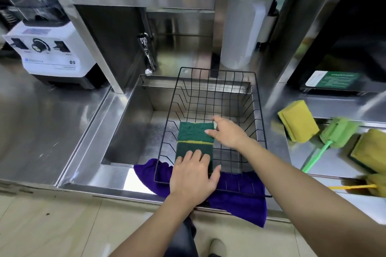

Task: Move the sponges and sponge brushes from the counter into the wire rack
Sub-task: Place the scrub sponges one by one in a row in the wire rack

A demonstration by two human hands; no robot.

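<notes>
A: What is going on in the wire rack (211,81) over the sink (133,123)?

B: Two green sponges sit in it, side by side. The far sponge (195,132) has the right hand (228,132) on its right edge. The near sponge (186,149) has the left hand (193,175) lying on top of it

A: Are the hands holding them tight?

B: I don't think so. The left hand lies flat with the fingers spread, pressing down more than grabbing. The right hand has its fingers out loose, just touching the edge. Neither hand pinches anything that I can see

A: So which step is this?

B: It looks like setting these two down neatly in the rack. More things wait on the counter (325,158) to the right: a yellow sponge (298,120), a green sponge brush (336,131) just beside it, another yellow sponge (369,150) at the right edge, and a yellow brush (367,186) nearer, only partly in view

A: What comes next?

B: I'd guess a hand lets go and reaches right for the closest yellow sponge. There is room in the rack on the right side. The purple cloth (236,200) lies under the rack's near edge
</notes>
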